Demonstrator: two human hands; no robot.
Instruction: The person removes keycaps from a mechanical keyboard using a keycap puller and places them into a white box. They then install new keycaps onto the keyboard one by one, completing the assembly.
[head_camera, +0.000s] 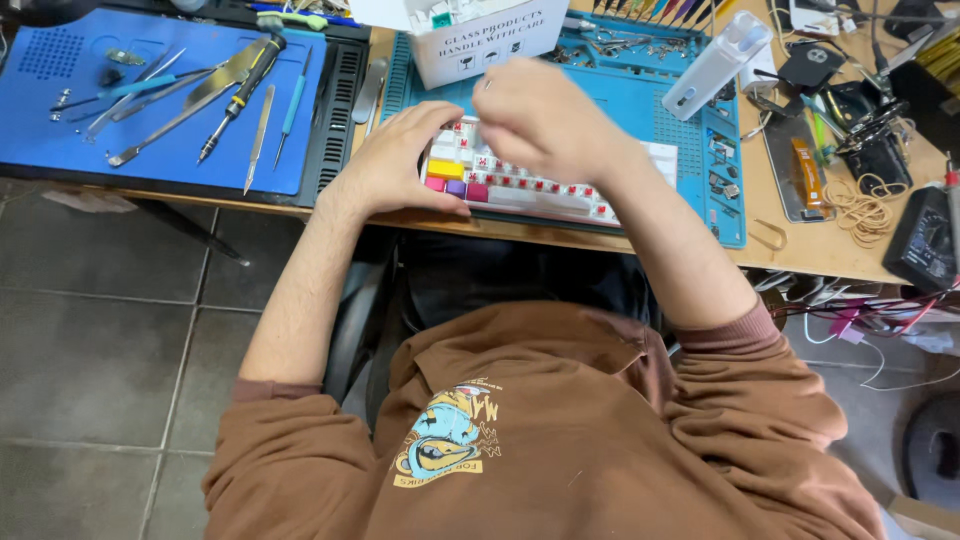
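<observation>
Your keyboard lies on the teal mat, stiff and light, its bare switches delicate; grip it by the frame edges. Your left hand clasps its 9 o'clock end; your right hand hovers curled above, grip unclear. At 12 o'clock, a white box holds small pieces.

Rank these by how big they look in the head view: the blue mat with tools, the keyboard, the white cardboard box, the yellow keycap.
1. blue mat
2. keyboard, partly hidden by hands
3. white cardboard box, cut off by the frame, so unsure against the keyboard
4. yellow keycap
</observation>
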